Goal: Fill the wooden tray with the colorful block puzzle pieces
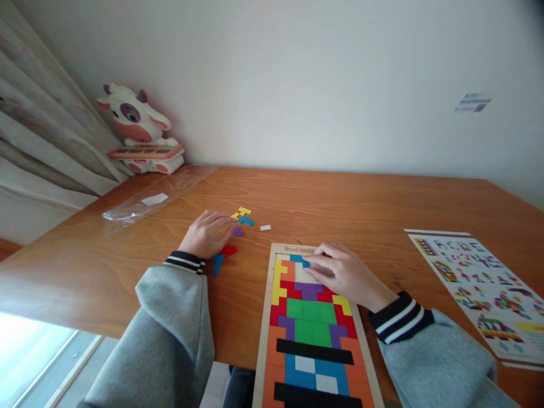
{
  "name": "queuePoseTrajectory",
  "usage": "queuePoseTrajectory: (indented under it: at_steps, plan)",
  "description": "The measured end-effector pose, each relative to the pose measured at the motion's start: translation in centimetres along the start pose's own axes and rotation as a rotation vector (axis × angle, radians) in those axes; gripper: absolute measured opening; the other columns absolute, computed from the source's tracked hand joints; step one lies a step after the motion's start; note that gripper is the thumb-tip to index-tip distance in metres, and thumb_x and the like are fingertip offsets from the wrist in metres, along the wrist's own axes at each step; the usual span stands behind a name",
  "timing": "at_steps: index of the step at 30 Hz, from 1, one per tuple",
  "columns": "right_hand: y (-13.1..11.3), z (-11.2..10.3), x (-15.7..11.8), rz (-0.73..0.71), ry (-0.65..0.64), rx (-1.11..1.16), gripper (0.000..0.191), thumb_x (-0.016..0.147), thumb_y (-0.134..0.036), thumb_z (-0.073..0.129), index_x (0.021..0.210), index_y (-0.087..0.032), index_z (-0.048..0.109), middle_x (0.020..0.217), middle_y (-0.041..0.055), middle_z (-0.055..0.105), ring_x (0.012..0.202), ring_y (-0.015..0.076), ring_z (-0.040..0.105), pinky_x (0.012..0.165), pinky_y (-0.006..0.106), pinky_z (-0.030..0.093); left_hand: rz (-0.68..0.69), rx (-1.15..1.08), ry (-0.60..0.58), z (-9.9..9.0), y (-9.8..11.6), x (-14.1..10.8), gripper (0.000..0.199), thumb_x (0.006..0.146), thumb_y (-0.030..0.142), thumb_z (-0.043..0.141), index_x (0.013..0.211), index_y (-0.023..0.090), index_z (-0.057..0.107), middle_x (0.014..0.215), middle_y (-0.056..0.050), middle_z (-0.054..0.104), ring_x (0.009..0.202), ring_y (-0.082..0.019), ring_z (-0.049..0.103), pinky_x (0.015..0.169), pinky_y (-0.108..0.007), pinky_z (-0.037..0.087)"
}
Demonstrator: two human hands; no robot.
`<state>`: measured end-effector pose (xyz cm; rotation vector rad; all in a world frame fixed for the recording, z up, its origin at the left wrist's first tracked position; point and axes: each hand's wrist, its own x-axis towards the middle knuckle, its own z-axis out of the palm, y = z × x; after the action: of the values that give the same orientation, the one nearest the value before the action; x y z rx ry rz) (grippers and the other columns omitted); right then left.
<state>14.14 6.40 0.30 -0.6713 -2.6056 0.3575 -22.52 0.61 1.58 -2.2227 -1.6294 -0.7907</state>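
A wooden puzzle board (267, 328) lies in front of me, filled over most of its area with coloured flat pieces. At its far end my right hand (340, 272) has thumb and index finger at a blue puzzle piece (297, 259), beside a bare patch of the tray. To the left of the board my left hand (206, 233) reaches over the table with fingers apart. Its fingertips are close to a purple piece (238, 232) and a yellow piece (245, 211). Another blue piece (246, 221) lies just beyond them. A red piece (229, 250) and a blue piece (217, 263) lie nearer me.
A small white piece (265, 228) lies alone on the wooden table (340, 198). On the right is a printed pattern sheet (476, 294). A clear plastic bag (144, 207) lies at the back left, before a cow-shaped toy keyboard (144, 133) against the wall.
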Motion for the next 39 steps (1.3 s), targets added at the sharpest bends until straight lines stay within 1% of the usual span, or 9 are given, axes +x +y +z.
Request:
queuePoseTrajectory:
  at_steps: [3,10,14,21,23,26,31,35,39]
  plan:
    - [0.1,0.1,-0.1,0.022,0.002,0.028,0.031,0.095,-0.036,0.061,0.124,-0.026,0.068,0.095,0.0048,0.067,0.086,0.0203,0.066,0.079,0.037,0.056,-0.065,0.013,-0.057,-1.8,-1.7,-2.1,0.025,0.090,0.032,0.057,0.107,0.023,0.073,0.103,-0.005,0.077,0.094,-0.023,0.069,0.091,-0.040,0.055]
    - [0.0,-0.2,-0.1,0.042,0.011,0.060,0.026,0.099,-0.037,0.055,0.119,-0.026,0.068,0.099,0.0056,0.069,0.092,0.0216,0.067,0.084,0.039,0.056,-0.165,-0.024,-0.166,-5.0,-4.7,-6.9,0.029,0.090,0.047,0.058,0.108,0.030,0.073,0.105,-0.003,0.077,0.095,-0.023,0.071,0.091,-0.039,0.058]
    - [0.0,-0.2,-0.1,0.045,0.020,0.078,0.026,0.099,-0.037,0.054,0.118,-0.026,0.069,0.100,0.0060,0.070,0.092,0.0213,0.067,0.082,0.037,0.056,-0.237,-0.056,-0.215,-5.3,-5.5,-8.1,0.036,0.088,0.055,0.060,0.110,0.031,0.075,0.110,-0.004,0.076,0.098,-0.023,0.072,0.091,-0.039,0.059]
    - [0.1,0.0,-0.2,0.048,0.002,0.076,0.029,0.101,-0.041,0.051,0.118,-0.024,0.067,0.096,0.0062,0.068,0.089,0.0203,0.065,0.081,0.037,0.054,-0.261,-0.107,-0.208,-4.5,-5.1,-7.4,0.042,0.086,0.064,0.059,0.101,0.028,0.078,0.099,-0.003,0.078,0.094,-0.022,0.072,0.089,-0.035,0.059]
    - [0.1,0.0,-0.2,0.051,-0.002,0.076,0.029,0.101,-0.040,0.051,0.117,-0.023,0.067,0.097,0.0065,0.068,0.090,0.0205,0.065,0.082,0.036,0.054,-0.226,-0.121,-0.155,-4.3,-4.6,-7.1,0.043,0.087,0.064,0.060,0.097,0.027,0.078,0.097,-0.003,0.079,0.092,-0.022,0.072,0.089,-0.036,0.058]
    - [0.0,-0.1,-0.1,0.052,-0.003,0.070,0.027,0.100,-0.039,0.051,0.113,-0.023,0.069,0.097,0.0065,0.068,0.089,0.0207,0.066,0.080,0.036,0.055,-0.154,-0.170,-0.047,-3.6,-3.1,-6.4,0.033,0.090,0.053,0.064,0.098,0.025,0.077,0.097,-0.003,0.079,0.089,-0.021,0.072,0.088,-0.036,0.058]
    - [-0.1,0.1,-0.1,0.036,0.003,0.065,0.027,0.101,-0.039,0.050,0.110,-0.024,0.070,0.095,0.0061,0.069,0.087,0.0209,0.066,0.081,0.038,0.055,0.002,-0.359,-0.012,-1.1,2.2,-4.0,0.018,0.090,0.036,0.069,0.100,0.022,0.075,0.101,-0.006,0.078,0.094,-0.020,0.073,0.088,-0.034,0.059]
    - [-0.1,0.1,0.0,0.035,0.004,0.084,0.027,0.100,-0.039,0.051,0.114,-0.025,0.069,0.098,0.0062,0.069,0.089,0.0203,0.067,0.080,0.036,0.056,-0.020,-0.572,-0.032,1.6,6.6,-1.6,0.012,0.092,0.029,0.068,0.097,0.020,0.073,0.110,-0.007,0.076,0.098,-0.018,0.072,0.093,-0.033,0.059]
    - [-0.3,0.0,0.0,0.044,0.006,0.079,0.025,0.099,-0.036,0.053,0.114,-0.024,0.070,0.098,0.0068,0.070,0.088,0.0201,0.067,0.079,0.035,0.057,-0.181,-0.756,0.056,3.8,8.4,0.0,0.014,0.089,0.032,0.070,0.089,0.018,0.072,0.101,-0.008,0.074,0.092,-0.017,0.072,0.083,-0.031,0.062]
